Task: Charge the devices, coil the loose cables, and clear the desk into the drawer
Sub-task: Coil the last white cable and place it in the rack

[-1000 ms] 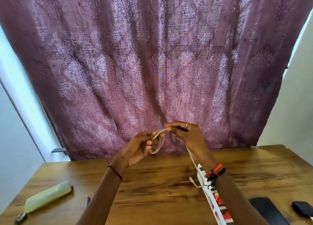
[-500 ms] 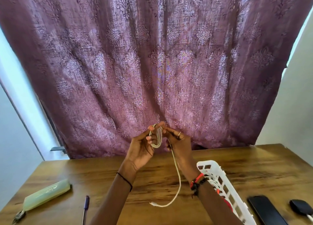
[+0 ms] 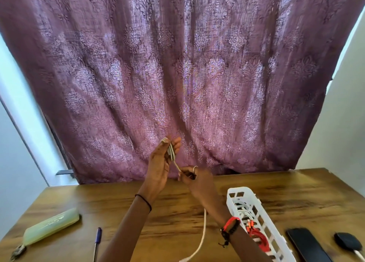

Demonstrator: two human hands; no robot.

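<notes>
Left hand point(image 3: 159, 163) is holding up a small coil point(image 3: 171, 152) of the white cable point(image 3: 203, 232). Its fingers point(image 3: 176, 144) and thumb are pinching the loops flat, with the loops standing roughly upright. Right hand point(image 3: 197, 181) is sitting just below and to the right of those fingers, and its own fingers point(image 3: 185, 173) are pinching the strand where it is leaving the coil. A short run is slanting down-right between the two hands. From the right fingers the loose tail is dropping toward the person, partly hidden behind the right forearm, long axis near vertical in view. Its end is lying on the tabletop point(image 3: 177, 202) at the bottom edge, connector too blurred to read. So the uncoiled length is lying below both hands, nearer the right one, which is probably the hand feeding the next loop up to the left fingers. Coiling is looking part done. White slotted basket point(image 3: 242, 188) is sitting right of and below the right fingers, holding white leads point(image 3: 244, 210) at its far end and a red bundle point(image 3: 256, 236) nearer. Further right a dark phone point(image 3: 308, 246) and a black device point(image 3: 347, 242) are lying flat. Far left of the left fingers are a green pouch point(image 3: 51, 225) and a pen point(image 3: 97, 240). Drawer is not showing.
</notes>
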